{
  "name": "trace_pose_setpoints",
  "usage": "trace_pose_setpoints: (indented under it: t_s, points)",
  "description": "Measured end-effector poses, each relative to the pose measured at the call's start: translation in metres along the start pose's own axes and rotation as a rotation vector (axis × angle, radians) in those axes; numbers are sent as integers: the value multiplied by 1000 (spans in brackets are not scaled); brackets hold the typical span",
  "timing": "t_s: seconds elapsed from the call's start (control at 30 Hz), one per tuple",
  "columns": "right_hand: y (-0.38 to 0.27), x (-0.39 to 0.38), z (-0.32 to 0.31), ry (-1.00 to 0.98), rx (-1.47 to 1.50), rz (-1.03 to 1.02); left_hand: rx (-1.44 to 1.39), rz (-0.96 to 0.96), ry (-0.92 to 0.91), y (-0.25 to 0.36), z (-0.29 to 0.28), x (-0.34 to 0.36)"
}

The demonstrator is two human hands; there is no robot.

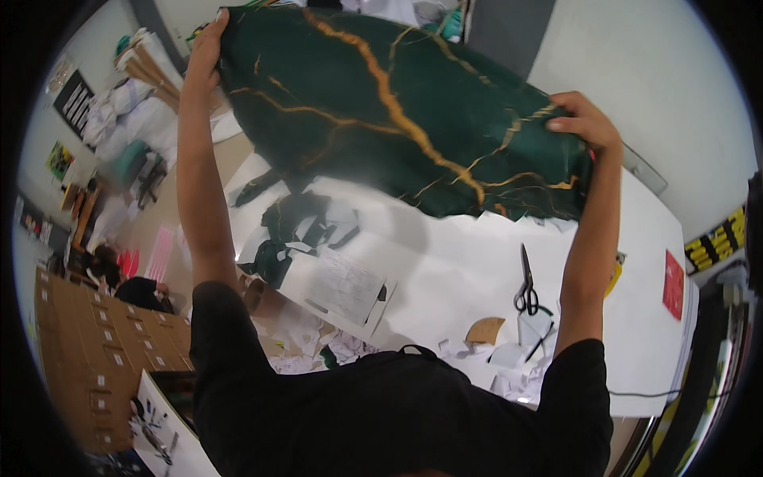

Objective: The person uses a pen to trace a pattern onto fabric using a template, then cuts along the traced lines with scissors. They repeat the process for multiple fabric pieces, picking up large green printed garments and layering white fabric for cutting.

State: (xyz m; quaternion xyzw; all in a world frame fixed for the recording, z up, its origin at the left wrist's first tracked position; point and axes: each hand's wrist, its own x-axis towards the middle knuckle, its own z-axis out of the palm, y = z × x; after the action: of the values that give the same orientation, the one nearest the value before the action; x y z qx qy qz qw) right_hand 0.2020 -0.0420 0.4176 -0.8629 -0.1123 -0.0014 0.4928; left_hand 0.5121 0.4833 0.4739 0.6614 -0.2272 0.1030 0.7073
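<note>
My left hand (207,49) grips the upper left corner of a wide dark green sheet (334,87) with branching gold veins, held raised over a white table (429,286). My right hand (584,119) grips its right end. Under the sheet, dark green offcuts (270,258) with pale pieces lie at the left of the table, beside printed papers (342,286). Black scissors (524,294) rest to the right, near a curved tan piece (482,331) and white scraps (520,381).
A red flat item (672,286) lies on the table's right side. At left are stacked cardboard boxes (87,366), a person in black (139,294), bundled white material (119,111) and a teal chair (131,167). A cable (652,393) crosses the lower right. A pale wall (636,71) stands behind.
</note>
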Motion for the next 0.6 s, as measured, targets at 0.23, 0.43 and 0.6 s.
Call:
trace_pose_setpoints:
  t_s: [0.23,0.43,0.6]
  points:
    - [203,7,30,-311,-532,559,1078,203,-63,-237,-61,60]
    - [324,-8,71,96,-76,661,900,-275,-237,-379,-83,34]
    - [342,-27,106,848,-261,250,212,-471,-4,-428,-56,24]
